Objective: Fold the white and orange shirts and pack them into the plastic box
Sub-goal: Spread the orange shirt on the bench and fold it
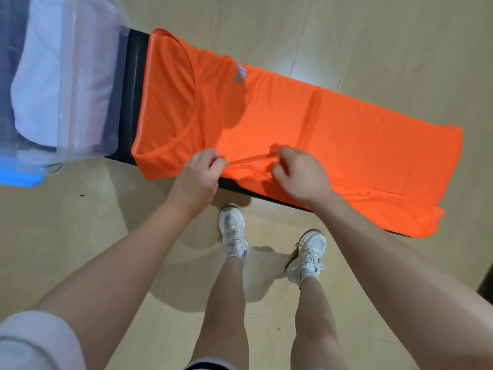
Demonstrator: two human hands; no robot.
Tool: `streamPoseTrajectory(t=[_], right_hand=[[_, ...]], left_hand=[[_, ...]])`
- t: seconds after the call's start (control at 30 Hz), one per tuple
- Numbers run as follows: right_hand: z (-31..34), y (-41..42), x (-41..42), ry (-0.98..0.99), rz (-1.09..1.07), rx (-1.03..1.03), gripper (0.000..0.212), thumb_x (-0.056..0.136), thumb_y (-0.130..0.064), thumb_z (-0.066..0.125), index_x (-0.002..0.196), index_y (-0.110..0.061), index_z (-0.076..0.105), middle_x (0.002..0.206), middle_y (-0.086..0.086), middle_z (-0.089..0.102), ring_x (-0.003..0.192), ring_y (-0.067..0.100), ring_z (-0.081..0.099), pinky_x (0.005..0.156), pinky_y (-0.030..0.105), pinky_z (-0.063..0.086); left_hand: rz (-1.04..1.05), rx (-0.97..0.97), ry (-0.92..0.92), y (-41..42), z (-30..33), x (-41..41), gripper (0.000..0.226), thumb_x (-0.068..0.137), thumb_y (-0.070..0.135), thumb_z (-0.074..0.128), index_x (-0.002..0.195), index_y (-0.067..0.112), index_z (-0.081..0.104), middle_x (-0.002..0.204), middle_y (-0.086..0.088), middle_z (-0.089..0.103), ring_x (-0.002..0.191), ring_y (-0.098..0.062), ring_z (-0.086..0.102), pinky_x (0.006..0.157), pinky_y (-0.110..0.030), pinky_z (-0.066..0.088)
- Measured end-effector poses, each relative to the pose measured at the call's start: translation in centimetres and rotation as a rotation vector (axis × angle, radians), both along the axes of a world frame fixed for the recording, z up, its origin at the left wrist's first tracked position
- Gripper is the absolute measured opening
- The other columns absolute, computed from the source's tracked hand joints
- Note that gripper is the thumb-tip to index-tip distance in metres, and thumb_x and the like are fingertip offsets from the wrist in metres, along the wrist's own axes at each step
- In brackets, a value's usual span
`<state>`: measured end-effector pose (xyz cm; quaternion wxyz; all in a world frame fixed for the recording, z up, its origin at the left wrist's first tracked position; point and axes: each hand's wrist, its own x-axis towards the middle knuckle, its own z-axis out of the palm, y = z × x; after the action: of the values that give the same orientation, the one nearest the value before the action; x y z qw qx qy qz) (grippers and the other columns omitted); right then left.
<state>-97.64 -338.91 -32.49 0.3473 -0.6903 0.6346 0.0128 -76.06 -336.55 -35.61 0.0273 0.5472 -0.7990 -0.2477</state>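
1. The orange shirt [280, 110] is spread along the black bench [130, 97], right of the plastic box [88, 84].
2. Its near edge is pinched by the left hand [198, 177] and right hand [301, 174], fingers curled.
3. The white shirt [37, 76] lies inside the plastic box.

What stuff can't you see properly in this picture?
Head view only:
- plastic box: cut off by the left and top edges; its cloudy wall blurs the white shirt inside.
- orange shirt: its blue logo is too small to read.
- black bench: mostly covered by the shirt.
- left hand and right hand: fingertips buried in fabric.
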Motion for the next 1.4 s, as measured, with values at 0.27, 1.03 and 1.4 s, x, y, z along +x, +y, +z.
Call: streamPoseTrajectory(t=[0.27, 1.03, 1.4], right_hand=[[0.0, 1.6, 2.1, 0.228, 0.013, -0.332, 0.027, 0.083, -0.032, 0.051, 0.093, -0.009, 0.060, 0.094, 0.015, 0.061, 0.081, 0.034, 0.057, 0.067, 0.037, 0.043], [0.6, 2.8, 3.2, 0.069, 0.139, 0.203, 0.036, 0.096, -0.030, 0.040, 0.131, -0.021, 0.040, 0.120, 0.008, 0.058, 0.105, 0.032, 0.057, 0.078, 0.039, 0.045], [0.4, -11.4, -7.5, -0.191, -0.361, 0.019, 0.018, 0.089, -0.013, 0.049, 0.096, -0.004, 0.063, 0.095, 0.015, 0.067, 0.088, 0.028, 0.059, 0.069, 0.025, 0.032]], left_hand=[[0.056, -0.035, -0.164, -0.6, 0.6, 4.8, 0.025, 0.060, -0.008, 0.058, 0.081, 0.003, 0.065, 0.078, -0.015, 0.063, 0.063, -0.033, 0.058, 0.052, -0.034, 0.043], [0.004, 0.070, -0.434, -0.4, 3.8, 3.8, 0.019, 0.051, 0.005, 0.062, 0.069, 0.009, 0.057, 0.065, -0.011, 0.055, 0.060, -0.030, 0.057, 0.051, -0.030, 0.041], [-0.044, 0.045, -0.078, -14.4, 3.3, -8.2, 0.034, 0.070, 0.018, 0.034, 0.083, 0.004, 0.062, 0.079, -0.019, 0.061, 0.072, -0.038, 0.062, 0.059, -0.041, 0.052]])
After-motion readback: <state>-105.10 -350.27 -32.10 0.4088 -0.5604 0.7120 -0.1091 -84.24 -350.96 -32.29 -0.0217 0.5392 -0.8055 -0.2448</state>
